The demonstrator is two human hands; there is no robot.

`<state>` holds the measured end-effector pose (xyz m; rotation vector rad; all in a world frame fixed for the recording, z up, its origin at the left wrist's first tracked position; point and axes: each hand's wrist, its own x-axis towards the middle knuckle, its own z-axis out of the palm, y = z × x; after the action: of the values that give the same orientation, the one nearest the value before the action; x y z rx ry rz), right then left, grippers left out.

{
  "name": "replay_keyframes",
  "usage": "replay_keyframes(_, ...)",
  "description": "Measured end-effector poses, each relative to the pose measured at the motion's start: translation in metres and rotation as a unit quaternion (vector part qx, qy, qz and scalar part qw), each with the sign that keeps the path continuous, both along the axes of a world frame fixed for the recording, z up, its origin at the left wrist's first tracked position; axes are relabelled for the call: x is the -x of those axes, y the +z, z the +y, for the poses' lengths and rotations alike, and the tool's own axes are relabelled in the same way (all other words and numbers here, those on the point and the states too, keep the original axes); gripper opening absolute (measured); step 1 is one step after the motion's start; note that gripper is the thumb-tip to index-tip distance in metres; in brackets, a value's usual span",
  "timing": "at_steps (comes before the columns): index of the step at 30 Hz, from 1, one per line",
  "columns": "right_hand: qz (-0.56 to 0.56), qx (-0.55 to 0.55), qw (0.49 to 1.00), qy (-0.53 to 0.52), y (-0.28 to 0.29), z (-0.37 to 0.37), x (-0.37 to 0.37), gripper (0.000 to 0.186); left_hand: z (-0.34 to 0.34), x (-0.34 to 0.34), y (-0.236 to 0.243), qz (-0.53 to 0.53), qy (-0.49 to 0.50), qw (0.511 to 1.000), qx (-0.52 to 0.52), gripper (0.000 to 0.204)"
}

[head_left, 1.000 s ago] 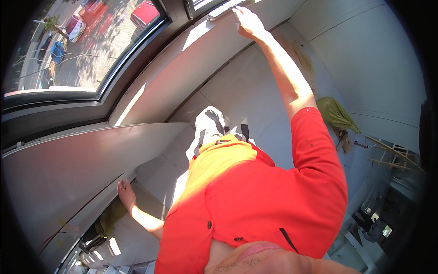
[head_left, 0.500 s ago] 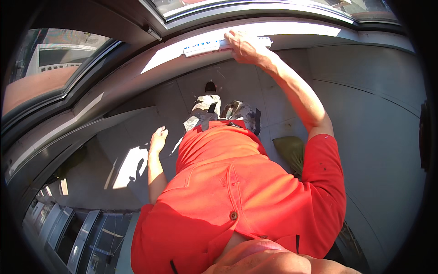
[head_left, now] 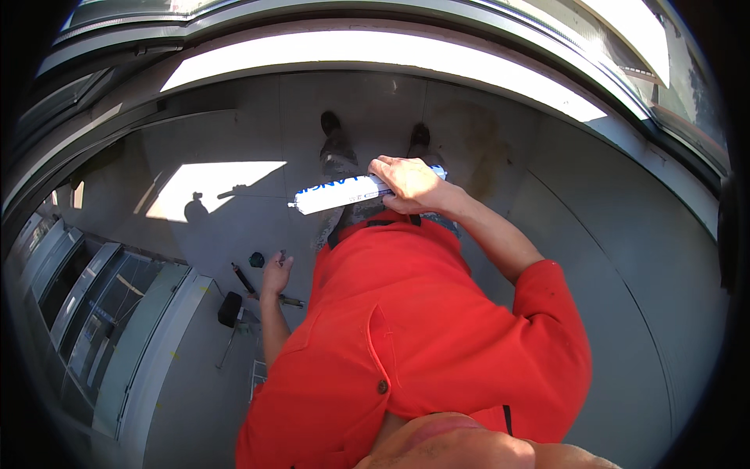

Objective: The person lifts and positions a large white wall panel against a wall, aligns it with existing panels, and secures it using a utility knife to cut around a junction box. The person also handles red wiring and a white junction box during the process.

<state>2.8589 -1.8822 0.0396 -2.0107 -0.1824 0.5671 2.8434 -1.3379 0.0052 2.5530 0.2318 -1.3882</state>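
My right hand (head_left: 412, 184) is wrapped from above round a white sealant sausage pack (head_left: 332, 194) with blue print. The pack lies crosswise in front of my thighs, its left end a little lower and its crimped tip pointing left. My left hand (head_left: 275, 273) hangs low beside my left hip. Its fingers are curled, with a small dark spot at their tips that I cannot identify. Beyond it on the floor sits a small dark green round object (head_left: 256, 259). A long tool with a black handle (head_left: 241, 275) lies partly behind that hand.
A sunlit window sill (head_left: 344, 48) curves across the front beneath the window frames. On the floor at left are a black blocky object (head_left: 230, 309) with a thin metal rod and a sunlit patch (head_left: 172, 205). Framed glass panels (head_left: 133, 328) stand at lower left.
My right hand has brought the sealant pack from the sill back toward my body. My view has turned right and my left hand is lower; the tools on the floor now show.
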Motion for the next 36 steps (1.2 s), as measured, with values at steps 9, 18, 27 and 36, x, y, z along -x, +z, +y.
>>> replay_keyframes(9,-0.201,0.075,0.969,-0.123,0.047,-0.115,-0.023,0.033,-0.103,0.056,0.03,-0.049,0.059,0.996,0.04,0.048)
replay_keyframes(18,-0.23,0.053,0.969,-0.078,0.03,-0.126,-0.036,0.05,-0.166,0.091,0.078,-0.133,0.162,0.977,0.032,0.046)
replay_keyframes(27,-0.101,-0.076,0.992,0.0,0.052,-0.101,-0.02,0.052,-0.117,0.259,0.034,-0.01,0.277,0.961,0.011,0.048)
replay_keyframes(36,-0.214,0.078,0.971,-0.067,0.068,-0.108,-0.074,0.056,-0.143,0.281,0.029,-0.113,0.346,0.93,0.045,0.049)
